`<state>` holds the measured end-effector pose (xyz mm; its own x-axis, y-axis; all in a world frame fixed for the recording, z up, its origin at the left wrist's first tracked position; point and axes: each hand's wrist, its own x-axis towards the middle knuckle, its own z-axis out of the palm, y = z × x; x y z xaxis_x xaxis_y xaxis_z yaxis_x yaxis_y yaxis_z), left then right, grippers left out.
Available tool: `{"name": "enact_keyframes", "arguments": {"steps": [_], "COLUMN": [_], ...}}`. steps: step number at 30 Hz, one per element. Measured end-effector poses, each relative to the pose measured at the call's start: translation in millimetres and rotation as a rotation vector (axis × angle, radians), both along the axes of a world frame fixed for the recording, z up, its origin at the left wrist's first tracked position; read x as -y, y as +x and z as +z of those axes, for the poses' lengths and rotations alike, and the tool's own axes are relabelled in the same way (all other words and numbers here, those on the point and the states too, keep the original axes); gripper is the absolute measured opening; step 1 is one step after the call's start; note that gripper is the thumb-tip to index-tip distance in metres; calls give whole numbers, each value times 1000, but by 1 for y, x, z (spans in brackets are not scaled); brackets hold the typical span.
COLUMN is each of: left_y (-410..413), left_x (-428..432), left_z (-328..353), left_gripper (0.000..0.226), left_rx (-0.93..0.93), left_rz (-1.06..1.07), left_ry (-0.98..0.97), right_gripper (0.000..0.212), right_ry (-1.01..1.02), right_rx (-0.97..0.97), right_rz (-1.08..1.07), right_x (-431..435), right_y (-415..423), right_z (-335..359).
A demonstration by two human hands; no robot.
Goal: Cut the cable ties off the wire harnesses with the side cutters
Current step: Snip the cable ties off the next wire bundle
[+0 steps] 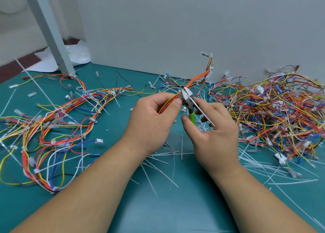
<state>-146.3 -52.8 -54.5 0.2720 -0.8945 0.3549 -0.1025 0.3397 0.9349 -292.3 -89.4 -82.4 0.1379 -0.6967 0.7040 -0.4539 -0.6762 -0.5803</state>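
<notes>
We see left hand [154, 116] pinching a red-orange-yellow wire harness [195, 82] above the teal mat [158, 208], right hand [214, 134] gripping green-handled steel side cutters [188, 99] at the bundle, tangled harness heaps [274, 113] flanking, white cut ties [163, 154] strewn beneath.

Matt teal table [158, 206], shiny metal side cutters [188, 96] with glossy green plastic grip, white plastic cable ties [163, 154]
</notes>
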Motion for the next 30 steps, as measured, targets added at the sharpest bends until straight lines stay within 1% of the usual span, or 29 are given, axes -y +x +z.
{"name": "enact_keyframes", "arguments": {"steps": [9, 15, 20, 27, 30], "left_y": [0, 0, 0, 1, 2], "left_x": [0, 1, 2, 2, 3], "left_z": [0, 0, 0, -1, -2], "left_gripper": [19, 21, 20, 26, 24], "left_rx": [7, -23, -114, -109, -108], "left_rz": [-5, -16, -58, -45, -34], "left_ry": [11, 32, 70, 79, 99], "right_gripper": [40, 38, 38, 37, 37], "right_ry": [-26, -34, -24, -23, -34], "right_rx": [-20, -20, -18, -19, -26], "right_rz": [-26, -30, -15, 24, 42], "right_x": [1, 2, 2, 5, 6], "right_y": [-1, -1, 0, -2, -2], "right_z": [-1, -1, -2, -3, -3]}}
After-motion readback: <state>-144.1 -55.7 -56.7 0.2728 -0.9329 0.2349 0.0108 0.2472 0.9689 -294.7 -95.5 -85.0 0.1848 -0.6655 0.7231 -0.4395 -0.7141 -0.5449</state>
